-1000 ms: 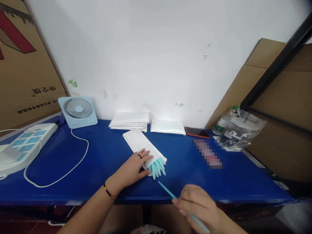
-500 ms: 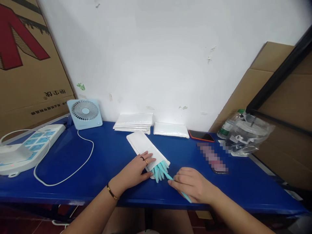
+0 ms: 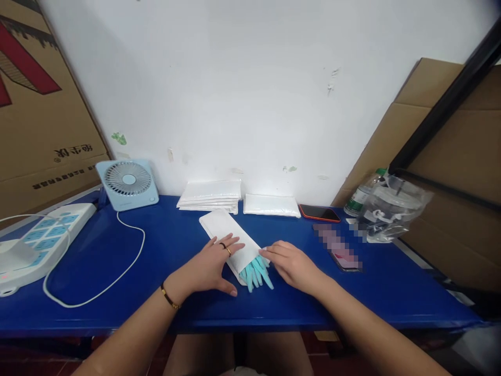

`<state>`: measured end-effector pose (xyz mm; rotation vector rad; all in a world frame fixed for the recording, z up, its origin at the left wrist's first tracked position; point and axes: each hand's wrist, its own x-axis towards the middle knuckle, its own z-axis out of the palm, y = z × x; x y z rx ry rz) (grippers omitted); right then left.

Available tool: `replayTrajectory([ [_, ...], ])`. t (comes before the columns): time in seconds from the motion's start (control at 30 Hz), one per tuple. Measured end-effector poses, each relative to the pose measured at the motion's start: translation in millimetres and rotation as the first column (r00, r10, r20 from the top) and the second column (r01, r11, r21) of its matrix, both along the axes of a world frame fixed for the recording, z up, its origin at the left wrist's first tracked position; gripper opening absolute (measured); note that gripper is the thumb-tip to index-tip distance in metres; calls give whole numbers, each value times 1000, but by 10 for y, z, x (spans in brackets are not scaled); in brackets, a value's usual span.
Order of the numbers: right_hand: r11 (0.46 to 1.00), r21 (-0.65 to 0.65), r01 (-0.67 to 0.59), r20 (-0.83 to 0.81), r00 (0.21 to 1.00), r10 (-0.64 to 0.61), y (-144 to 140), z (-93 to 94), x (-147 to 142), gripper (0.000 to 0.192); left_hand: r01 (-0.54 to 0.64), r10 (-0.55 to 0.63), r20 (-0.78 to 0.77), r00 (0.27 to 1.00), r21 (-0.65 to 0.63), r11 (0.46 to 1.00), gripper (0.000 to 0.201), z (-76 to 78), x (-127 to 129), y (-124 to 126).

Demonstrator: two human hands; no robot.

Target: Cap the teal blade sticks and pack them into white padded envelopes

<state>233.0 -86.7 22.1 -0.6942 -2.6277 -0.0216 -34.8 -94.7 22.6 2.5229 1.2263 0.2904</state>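
A flat white pouch (image 3: pixel 229 232) lies slantwise on the blue table, its mouth toward me. Several slim teal pieces (image 3: pixel 256 271) with narrow tips stick out of that mouth; their other ends are hidden inside. My left hand (image 3: pixel 213 265) rests on the pouch, fingers spread and thumb apart on the left side of the mouth. At the right corner of the mouth, my right hand (image 3: pixel 293 265) has its fingertips pinched on the pouch edge, close beside the teal pieces.
Against the wall lie a stack of white pouches (image 3: pixel 209 196) and a smaller white stack (image 3: pixel 272 205). A phone (image 3: pixel 320 213), a second phone (image 3: pixel 338 249) and a bagged cup (image 3: pixel 389 211) stand right. A fan (image 3: pixel 128 183) and power strip (image 3: pixel 47 237) are left.
My right hand has let go of a long teal piece, which is now among the others, and moved up to the pouch's corner. My left hand's thumb has shifted off the pouch mouth.
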Motion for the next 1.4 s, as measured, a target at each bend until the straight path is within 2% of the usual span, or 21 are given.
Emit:
replayTrajectory([
  [0.07, 996, -83, 43, -63, 997, -48, -136, 26, 16, 37, 20, -19, -56, 998, 23, 1000, 113, 63, -38, 186],
  [0.13, 994, -112, 19, -44, 999, -24, -268, -10, -26, 46, 98, -95, -105, 990, 28, 995, 117, 73, -34, 399],
  [0.23, 996, -82, -21, 10, 1000, 22, -335, -155, -151, 29, 228, -230, -138, 963, -26, 973, 113, 17, 24, 651],
  [0.3, 999, -48, -12, -4, 1000, 12, -279, -253, -230, 23, 270, -274, -113, 955, -56, 961, 108, -20, 66, 728],
  [0.4, 999, -39, 28, -71, 997, -31, -152, -297, -320, 23, 319, -321, -35, 947, -53, 946, 100, -19, 108, 732],
  [0.53, 981, -192, -6, -70, 998, -7, -98, -131, -347, 22, 372, -372, 17, 928, -87, 924, 89, 41, 130, 688],
  [0.67, 918, -388, -87, -99, 994, 52, -81, 62, -178, 41, 375, -373, 36, 927, -98, 922, 86, 58, 119, 677],
  [0.77, 862, -484, -150, -111, 988, 109, -11, 47, -86, 30, 390, -386, 60, 921, -116, 913, 83, 37, 109, 682],
  [0.83, 880, -451, -149, -142, 985, 94, 37, -29, -110, 21, 397, -391, 74, 918, -126, 909, 82, 16, 109, 693],
  [0.97, 939, -314, -138, -180, 980, 84, 55, -141, -208, 16, 404, -400, 57, 915, -127, 906, 82, 23, 109, 703],
  [1.07, 932, -339, -130, -184, 980, 70, 9, -108, -150, 16, 340, -341, 4, 940, -81, 937, 94, 130, 94, 598],
  [1.17, 921, -379, -89, -183, 983, 19, -28, -46, -6, 24, 215, -215, 0, 977, 50, 975, 99, 262, 81, 303],
  [1.2, 925, -374, -68, -172, 985, 3, -29, -36, 37, 25, 165, -168, 21, 986, 91, 982, 91, 280, 82, 171],
  [1.27, 937, -347, -36, -136, 991, -12, -11, -44, 93, 25, 55, -59, 21, 998, 164, 985, 62, 244, 96, -101],
  [1.33, 954, -299, -31, -94, 996, 3, 27, -78, 103, 23, 35, -19, -65, 998, 256, 966, 28, 115, 129, -324],
  [1.4, 974, -219, -54, -52, 998, 43, 69, -119, 76, 21, 36, 12, -118, 993, 398, 917, 11, -60, 174, -457],
])
